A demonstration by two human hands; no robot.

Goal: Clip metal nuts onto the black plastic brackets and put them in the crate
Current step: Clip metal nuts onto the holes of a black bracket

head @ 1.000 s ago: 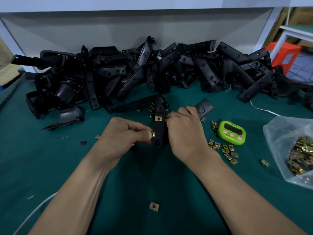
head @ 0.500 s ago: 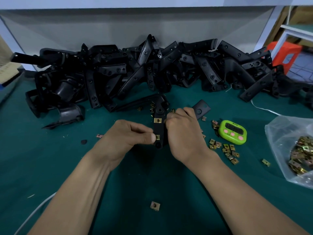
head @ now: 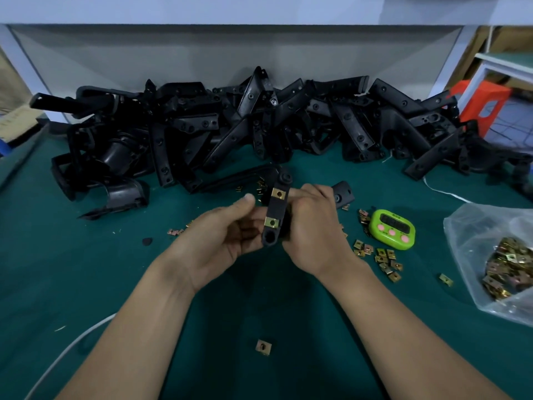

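Observation:
A black plastic bracket (head: 274, 210) stands nearly upright between my hands above the green table. Two brass metal nuts are clipped on its edge, the upper nut (head: 278, 194) near the top and the lower nut (head: 271, 222) near the bottom hole. My right hand (head: 314, 229) grips the bracket from the right side. My left hand (head: 227, 235) is cupped under its lower end, thumb raised and fingers apart, touching it lightly. Loose nuts (head: 380, 256) lie scattered to the right. No crate is visible.
A big heap of black brackets (head: 259, 131) lines the back wall. A green timer (head: 392, 229) sits right of my hands. A clear bag of nuts (head: 507, 267) lies at the right edge. One nut (head: 263, 347) lies near me. A white cable (head: 66, 350) crosses bottom left.
My left thumb has come off the lower nut, which now sits clipped on the bracket. The left hand has spread under the bracket, and the bracket has tilted slightly.

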